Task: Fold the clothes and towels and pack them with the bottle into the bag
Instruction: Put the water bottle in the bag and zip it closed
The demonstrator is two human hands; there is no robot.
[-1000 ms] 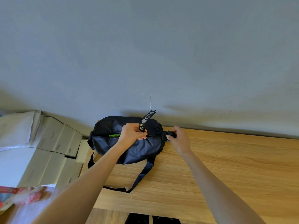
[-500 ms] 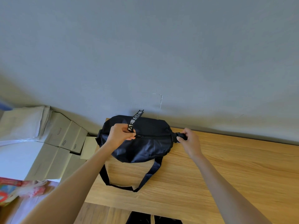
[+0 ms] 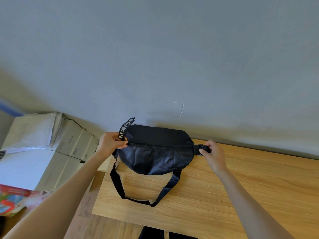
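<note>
Holding: you are gripping the black bag (image 3: 155, 152) at both ends, on the wooden table (image 3: 241, 183) close to the grey wall (image 3: 155, 57).
Left hand: your left hand (image 3: 110, 143) is pinching the printed pull tab (image 3: 126, 128) at the bag's left end, fingers curled tight around the tab; the tab is sticking up and to the right, past your fingers.
Right hand: your right hand (image 3: 213, 153) is curling around the black buckle (image 3: 203, 149) at the bag's right end, thumb on the near side and fingers wrapping over the top.
Zipper: the zipper (image 3: 160, 147) is running in a line from one hand to the other, and it is looking closed along the whole stretch that shows.
Contents: nothing inside the bag is showing; the body is bulging and rounded, so you cannot tell what is sitting in it.
Strap: the black strap (image 3: 120, 188) is hanging off the bag's near side and lying in a loop on the table, toward you.
Boxes: cardboard boxes (image 3: 72, 145) are stacking up left of the table against the wall, all shut, with white sheeting (image 3: 32, 131) lying over the far ones.
Lower left: a colourful printed package (image 3: 12, 199) is showing at the edge, partly cut off.
</note>
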